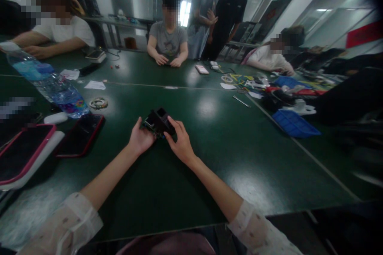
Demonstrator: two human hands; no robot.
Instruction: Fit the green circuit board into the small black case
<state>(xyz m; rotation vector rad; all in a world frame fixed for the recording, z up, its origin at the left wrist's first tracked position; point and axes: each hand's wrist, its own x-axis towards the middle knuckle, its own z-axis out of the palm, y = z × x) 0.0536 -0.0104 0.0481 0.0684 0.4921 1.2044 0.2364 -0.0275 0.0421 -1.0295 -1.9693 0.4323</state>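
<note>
A small black electronic device (161,117), with what looks like a green circuit board at its left underside, is held a little above the green table (203,179). My left hand (141,138) supports it from the left, thumb up along its side and the other fingers partly hidden beneath it. On the right side, my right hand (180,139) grips it between thumb and fingers. Fine details of the device are too small and blurred to read.
Left lie a dark phone with a red edge (81,135), a pink-edged device (26,153), a water bottle (56,87) and a cable coil (98,103). A wrench (241,101), blue trays (295,122) and tangled cables (239,79) lie right. Several people are around the table.
</note>
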